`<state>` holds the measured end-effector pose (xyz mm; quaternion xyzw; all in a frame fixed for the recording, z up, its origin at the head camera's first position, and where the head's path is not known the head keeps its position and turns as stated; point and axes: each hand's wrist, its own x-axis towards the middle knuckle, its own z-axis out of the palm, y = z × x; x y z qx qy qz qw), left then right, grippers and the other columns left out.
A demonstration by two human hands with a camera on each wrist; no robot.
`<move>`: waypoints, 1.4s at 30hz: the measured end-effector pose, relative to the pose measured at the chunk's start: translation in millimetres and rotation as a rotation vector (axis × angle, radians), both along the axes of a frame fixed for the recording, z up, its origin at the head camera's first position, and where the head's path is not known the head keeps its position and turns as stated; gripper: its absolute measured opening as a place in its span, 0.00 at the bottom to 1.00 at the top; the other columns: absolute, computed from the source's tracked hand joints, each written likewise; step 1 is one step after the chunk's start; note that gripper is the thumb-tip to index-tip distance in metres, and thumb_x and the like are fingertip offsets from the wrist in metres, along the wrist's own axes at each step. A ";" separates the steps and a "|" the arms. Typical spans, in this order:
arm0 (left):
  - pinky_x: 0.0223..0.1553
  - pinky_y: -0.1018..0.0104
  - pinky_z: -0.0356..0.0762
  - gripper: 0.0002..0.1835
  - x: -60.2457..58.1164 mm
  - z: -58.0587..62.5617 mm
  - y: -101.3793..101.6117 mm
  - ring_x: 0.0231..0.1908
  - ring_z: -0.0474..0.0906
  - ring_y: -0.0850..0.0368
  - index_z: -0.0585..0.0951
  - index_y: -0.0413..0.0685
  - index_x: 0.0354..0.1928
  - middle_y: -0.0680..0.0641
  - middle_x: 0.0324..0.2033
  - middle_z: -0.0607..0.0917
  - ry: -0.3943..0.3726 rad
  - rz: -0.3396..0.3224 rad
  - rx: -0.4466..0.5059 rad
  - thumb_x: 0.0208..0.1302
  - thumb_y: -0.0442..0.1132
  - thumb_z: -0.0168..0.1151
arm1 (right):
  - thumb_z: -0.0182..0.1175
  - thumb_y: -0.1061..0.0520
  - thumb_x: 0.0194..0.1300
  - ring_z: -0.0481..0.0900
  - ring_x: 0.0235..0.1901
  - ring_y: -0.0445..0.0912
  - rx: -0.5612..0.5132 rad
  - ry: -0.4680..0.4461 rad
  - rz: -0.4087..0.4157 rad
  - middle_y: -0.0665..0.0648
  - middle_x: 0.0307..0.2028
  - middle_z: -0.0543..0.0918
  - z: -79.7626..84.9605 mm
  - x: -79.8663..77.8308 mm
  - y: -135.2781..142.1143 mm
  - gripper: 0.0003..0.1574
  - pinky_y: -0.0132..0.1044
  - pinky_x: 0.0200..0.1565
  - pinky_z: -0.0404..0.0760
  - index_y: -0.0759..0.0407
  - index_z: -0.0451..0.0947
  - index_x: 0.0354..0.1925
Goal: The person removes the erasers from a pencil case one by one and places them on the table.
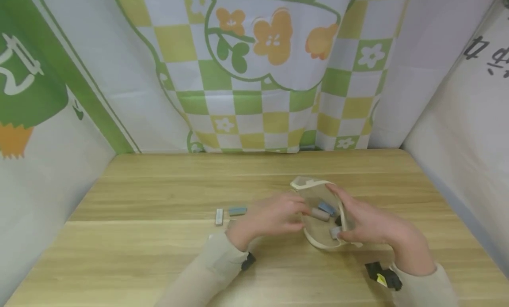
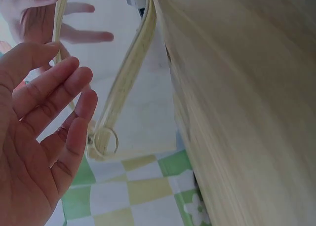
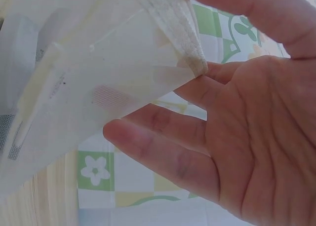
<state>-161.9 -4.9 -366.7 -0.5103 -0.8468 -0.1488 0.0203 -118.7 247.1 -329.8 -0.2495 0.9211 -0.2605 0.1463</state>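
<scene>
A see-through zip pouch (image 1: 318,243) with cream trim lies on the table, its mouth spread wide. Inside it are several small blocks, among them a blue block (image 1: 327,208), a pinkish-brown block (image 1: 320,214) and a whitish block (image 1: 335,232). My right hand (image 1: 367,221) holds the pouch's right rim, thumb on one side and fingers behind the clear wall (image 3: 74,112). At the left side of the mouth is my left hand (image 1: 274,214), its fingers loosely bent and spread apart in the left wrist view, with nothing in the palm. A zip pull ring (image 2: 106,141) hangs near its fingertips.
Left of my left hand, a whitish block (image 1: 219,217) and a blue-green block (image 1: 237,210) lie on the wooden table (image 1: 139,249). A checked curtain (image 1: 254,104) hangs behind the table's back edge. Printed cloth walls (image 1: 461,134) stand at both sides.
</scene>
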 end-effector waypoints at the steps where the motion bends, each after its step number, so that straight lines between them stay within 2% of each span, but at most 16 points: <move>1: 0.54 0.72 0.77 0.15 -0.1 0.1 2.2 0.47 0.82 0.61 0.85 0.48 0.51 0.53 0.45 0.86 0.001 -0.003 -0.002 0.65 0.45 0.64 | 0.72 0.53 0.54 0.75 0.59 0.69 -0.001 -0.001 0.000 0.79 0.70 0.59 0.0 -0.1 -0.1 0.69 0.67 0.59 0.71 0.56 0.35 0.78; 9: 0.58 0.72 0.75 0.17 -0.5 -3.6 18.4 0.52 0.80 0.62 0.84 0.53 0.54 0.56 0.50 0.85 -0.041 0.007 -0.020 0.64 0.46 0.64 | 0.72 0.54 0.53 0.78 0.54 0.63 0.003 0.008 -0.003 0.79 0.66 0.66 1.4 -0.3 -1.2 0.70 0.64 0.56 0.75 0.57 0.36 0.78; 14: 0.58 0.74 0.74 0.17 -1.3 -1.7 23.2 0.54 0.80 0.63 0.84 0.51 0.54 0.56 0.51 0.85 -0.095 0.017 -0.008 0.64 0.44 0.65 | 0.72 0.53 0.53 0.76 0.57 0.66 -0.002 0.011 0.003 0.80 0.68 0.63 2.3 -0.8 -1.5 0.70 0.66 0.58 0.73 0.57 0.35 0.78; 21: 0.56 0.77 0.74 0.17 -4.8 -6.4 29.9 0.53 0.80 0.65 0.84 0.50 0.53 0.56 0.52 0.85 -0.100 0.008 -0.026 0.64 0.45 0.65 | 0.73 0.54 0.51 0.80 0.51 0.59 -0.003 0.033 0.013 0.79 0.65 0.67 2.5 -2.4 -3.7 0.71 0.62 0.55 0.77 0.59 0.37 0.78; 28: 0.52 0.81 0.75 0.17 -6.9 -9.2 37.6 0.50 0.82 0.65 0.84 0.47 0.53 0.53 0.51 0.85 -0.180 0.024 -0.014 0.62 0.40 0.67 | 0.73 0.55 0.51 0.80 0.47 0.54 0.002 0.034 0.022 0.80 0.66 0.66 3.0 -2.5 -5.9 0.71 0.59 0.54 0.79 0.60 0.37 0.78; 31: 0.48 0.82 0.74 0.17 -9.0 -10.3 41.8 0.46 0.81 0.65 0.84 0.45 0.53 0.51 0.49 0.86 -0.221 0.004 0.007 0.61 0.38 0.67 | 0.73 0.55 0.51 0.79 0.43 0.49 0.007 0.024 0.018 0.79 0.66 0.67 3.8 -2.7 -5.9 0.70 0.54 0.52 0.80 0.60 0.37 0.78; 36: 0.43 0.84 0.75 0.13 -15.9 -13.9 52.0 0.39 0.82 0.65 0.86 0.44 0.47 0.50 0.44 0.88 -0.271 -0.070 0.027 0.59 0.35 0.67 | 0.72 0.56 0.52 0.76 0.34 0.43 -0.006 -0.001 0.018 0.76 0.61 0.72 4.2 -3.0 -5.8 0.70 0.43 0.43 0.79 0.60 0.36 0.78; 42: 0.38 0.85 0.69 0.11 -21.2 -14.3 65.5 0.34 0.76 0.66 0.87 0.48 0.45 0.56 0.37 0.87 -0.209 -0.122 -0.056 0.60 0.39 0.67 | 0.73 0.56 0.51 0.78 0.40 0.46 -0.024 0.005 0.010 0.72 0.57 0.76 1.3 -0.8 -3.2 0.70 0.47 0.46 0.79 0.62 0.37 0.77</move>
